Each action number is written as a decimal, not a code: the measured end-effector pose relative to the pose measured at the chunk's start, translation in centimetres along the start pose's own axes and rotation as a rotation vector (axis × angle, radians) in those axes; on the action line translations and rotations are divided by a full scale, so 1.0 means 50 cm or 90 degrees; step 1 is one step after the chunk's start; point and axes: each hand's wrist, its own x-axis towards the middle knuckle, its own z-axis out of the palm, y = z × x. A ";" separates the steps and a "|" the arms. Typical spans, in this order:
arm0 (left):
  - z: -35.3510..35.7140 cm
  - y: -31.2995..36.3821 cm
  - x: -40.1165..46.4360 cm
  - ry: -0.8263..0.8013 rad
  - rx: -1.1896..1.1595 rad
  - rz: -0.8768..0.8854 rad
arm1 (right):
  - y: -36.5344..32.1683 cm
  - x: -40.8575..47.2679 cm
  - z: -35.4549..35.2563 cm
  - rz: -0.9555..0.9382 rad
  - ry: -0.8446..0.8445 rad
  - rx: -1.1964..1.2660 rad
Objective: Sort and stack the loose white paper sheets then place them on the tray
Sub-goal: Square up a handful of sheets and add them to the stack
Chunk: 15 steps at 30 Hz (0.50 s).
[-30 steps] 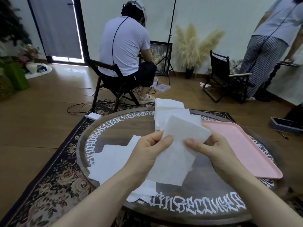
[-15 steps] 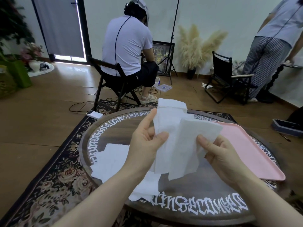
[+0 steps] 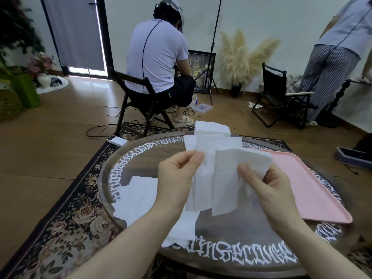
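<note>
left hand [image 3: 177, 178] and right hand [image 3: 267, 186] pinching white sheets [image 3: 219, 174] over round table [image 3: 141, 158]; sheets hiding part of stack [image 3: 211, 127]; pink tray [image 3: 314, 188] lying right, loose sheets [image 3: 138, 196] left.

Two hands [image 3: 177, 178] [image 3: 267, 188], one pink tray [image 3: 314, 190], one round table [image 3: 241, 234], two chairs [image 3: 141, 101] [image 3: 279, 93], two other people [image 3: 159, 57] [image 3: 332, 57]

Loose sheets [image 3: 138, 198] partly behind left hand [image 3: 177, 184].

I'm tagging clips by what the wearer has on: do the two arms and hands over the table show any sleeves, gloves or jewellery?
No. The left hand and right hand are bare, with no gloves, rings, watch or wristbands showing. Both forearms are uncovered down to the frame's bottom edge, so no sleeve is in view. Fingernails look short and unpainted.
</note>
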 end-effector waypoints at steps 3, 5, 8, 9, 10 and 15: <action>0.000 -0.005 0.003 0.008 -0.006 -0.008 | -0.001 -0.002 0.000 -0.040 0.007 0.000; 0.002 -0.006 0.001 -0.015 0.002 -0.012 | 0.002 -0.002 0.000 -0.043 0.005 -0.018; 0.004 -0.004 -0.002 -0.015 0.000 -0.012 | -0.001 0.005 -0.005 -0.042 0.055 -0.025; 0.004 -0.003 -0.001 -0.001 -0.001 -0.009 | -0.005 0.010 -0.011 -0.044 0.082 -0.020; 0.003 -0.002 0.000 0.008 -0.005 -0.007 | -0.012 0.015 -0.018 -0.052 0.103 -0.017; 0.007 -0.005 -0.003 0.004 0.004 -0.029 | -0.021 0.020 -0.022 0.015 0.018 0.014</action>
